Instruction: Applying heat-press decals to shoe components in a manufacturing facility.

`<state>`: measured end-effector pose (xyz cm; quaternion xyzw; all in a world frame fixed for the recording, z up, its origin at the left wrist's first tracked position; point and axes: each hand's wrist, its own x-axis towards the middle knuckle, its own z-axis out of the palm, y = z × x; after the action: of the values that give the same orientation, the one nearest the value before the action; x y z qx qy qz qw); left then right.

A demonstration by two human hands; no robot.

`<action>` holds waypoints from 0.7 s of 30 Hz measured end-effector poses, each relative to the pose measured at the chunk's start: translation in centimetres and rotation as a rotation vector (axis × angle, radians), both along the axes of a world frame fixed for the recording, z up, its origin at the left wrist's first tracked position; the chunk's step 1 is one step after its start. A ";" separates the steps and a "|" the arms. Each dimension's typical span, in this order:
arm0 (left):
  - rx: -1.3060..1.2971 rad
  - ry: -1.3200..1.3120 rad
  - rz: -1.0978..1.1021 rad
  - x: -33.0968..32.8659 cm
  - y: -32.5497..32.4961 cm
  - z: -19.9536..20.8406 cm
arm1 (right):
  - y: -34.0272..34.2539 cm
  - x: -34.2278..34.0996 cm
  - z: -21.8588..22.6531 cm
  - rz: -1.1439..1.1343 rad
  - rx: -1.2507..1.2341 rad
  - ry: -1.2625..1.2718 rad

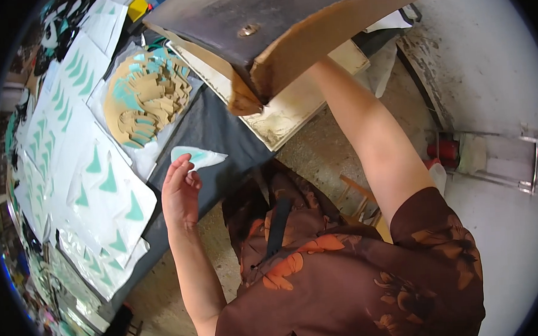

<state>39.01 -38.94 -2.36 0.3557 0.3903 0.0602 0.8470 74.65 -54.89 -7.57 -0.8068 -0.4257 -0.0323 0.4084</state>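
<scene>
My left hand (pixel 182 188) is raised at the near edge of the dark table, its fingers loosely curled. The fingertips overlap the left end of a small pointed white piece with a pale green middle (pixel 206 157). Whether they hold anything is hidden. My right forearm (pixel 354 106) reaches up under a large box-like cover (pixel 311 41) with a dark top and worn brown sides. That cover hides my right hand, so its grip does not show. The cover stands tilted over a flat cream-coloured board (pixel 290 115).
On the dark cloth (pixel 218 125) lies a heap of tan and turquoise cut pieces (pixel 147 98). White sheets (pixel 114 182) with green leaf-like shapes spread along the left. A yellow item (pixel 138 8) is at the back; a wooden stool (pixel 361 203) stands below the table.
</scene>
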 end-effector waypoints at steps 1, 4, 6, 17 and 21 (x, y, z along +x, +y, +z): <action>-0.008 0.013 0.012 -0.3 -0.7 -0.5 | 0.7 -0.1 -0.1 -0.102 -0.106 -0.293; -0.018 0.060 0.075 -1.8 -2.2 -1.3 | 0.6 -1.1 -0.2 -0.047 -0.114 -0.267; -0.020 0.065 0.111 -3.1 -2.8 -1.6 | 1.0 -1.5 0.0 -0.016 -0.119 -0.258; 0.012 0.152 0.206 -4.8 -5.4 -1.8 | 2.9 -1.1 1.7 0.109 -0.161 -0.260; 0.019 0.162 0.229 -4.7 -5.9 -1.7 | 3.1 -0.9 1.5 0.139 -0.186 -0.256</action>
<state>34.27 -44.82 -4.06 0.3205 0.4951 0.1314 0.7968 73.78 -51.80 -6.08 -0.7990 -0.5302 -0.0668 0.2756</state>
